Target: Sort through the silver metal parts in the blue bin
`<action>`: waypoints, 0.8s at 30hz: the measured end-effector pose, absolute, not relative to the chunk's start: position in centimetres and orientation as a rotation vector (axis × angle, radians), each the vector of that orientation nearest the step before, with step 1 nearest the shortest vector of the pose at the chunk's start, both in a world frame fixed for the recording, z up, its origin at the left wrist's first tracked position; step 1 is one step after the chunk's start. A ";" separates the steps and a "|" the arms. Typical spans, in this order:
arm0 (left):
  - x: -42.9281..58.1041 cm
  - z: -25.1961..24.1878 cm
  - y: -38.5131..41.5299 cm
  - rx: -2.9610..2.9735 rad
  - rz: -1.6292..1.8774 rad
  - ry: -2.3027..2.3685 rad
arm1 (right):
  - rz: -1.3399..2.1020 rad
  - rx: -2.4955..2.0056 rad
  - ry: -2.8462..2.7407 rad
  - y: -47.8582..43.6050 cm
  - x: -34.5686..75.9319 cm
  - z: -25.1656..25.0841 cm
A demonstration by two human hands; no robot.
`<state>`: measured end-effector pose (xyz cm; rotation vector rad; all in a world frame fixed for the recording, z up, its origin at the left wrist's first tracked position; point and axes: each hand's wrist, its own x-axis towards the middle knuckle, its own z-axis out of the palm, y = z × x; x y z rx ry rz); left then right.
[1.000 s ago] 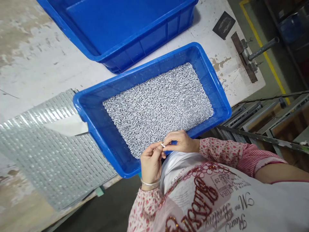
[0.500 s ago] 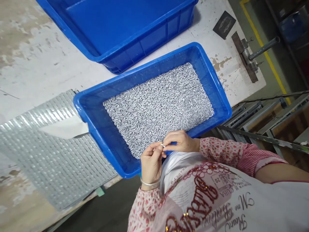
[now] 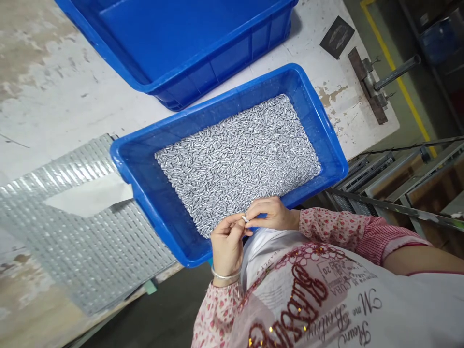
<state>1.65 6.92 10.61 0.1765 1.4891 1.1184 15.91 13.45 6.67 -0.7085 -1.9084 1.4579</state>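
Note:
A small silvery metal piece (image 3: 245, 219), slim and spindle-like, is pinched between the fingertips of both hands over the near edge of the blue bin. My left hand (image 3: 226, 246), with a bracelet at its wrist, grips one end between thumb and forefinger. From the other side my right hand (image 3: 270, 213) comes in with closed fingertips on the same piece. Just beyond my hands, the blue bin (image 3: 311, 106) holds a thick layer of similar silvery metal pieces (image 3: 239, 154). Part of that layer is hidden by my fingers.
Behind stands a larger blue crate (image 3: 232, 53). On the left lie ribbed metal sheets (image 3: 90, 241) with a piece of white paper (image 3: 90, 195) on top. A clamp-like metal fixture (image 3: 368, 86) and a dark square plate (image 3: 337, 37) lie far right. Metal racks (image 3: 398, 179) stand at the right.
The metal piece has turned slightly between my fingertips, and both hands have shifted only a little. The white paper on the sheets spreads farther left. The bin has not moved.

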 end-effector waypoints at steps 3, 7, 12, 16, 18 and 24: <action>1.7 10.8 6.9 0.176 1.119 1.474 | 1.457 -0.685 -1.887 13.5 15.9 6.6; 1.6 10.7 6.7 0.188 1.147 1.452 | 1.502 -0.743 -1.828 13.5 15.8 6.9; 1.3 10.1 6.0 0.340 1.163 1.559 | 1.722 -0.892 -1.655 13.2 15.6 7.3; 1.2 10.1 5.9 0.525 1.116 1.685 | 1.624 -0.914 -1.732 13.3 15.5 7.5; 1.2 10.1 6.0 0.610 1.103 1.736 | 1.513 -0.893 -1.791 13.4 15.4 7.6; 1.0 9.9 5.8 0.689 1.055 1.815 | 1.303 -0.786 -1.896 13.7 15.1 7.7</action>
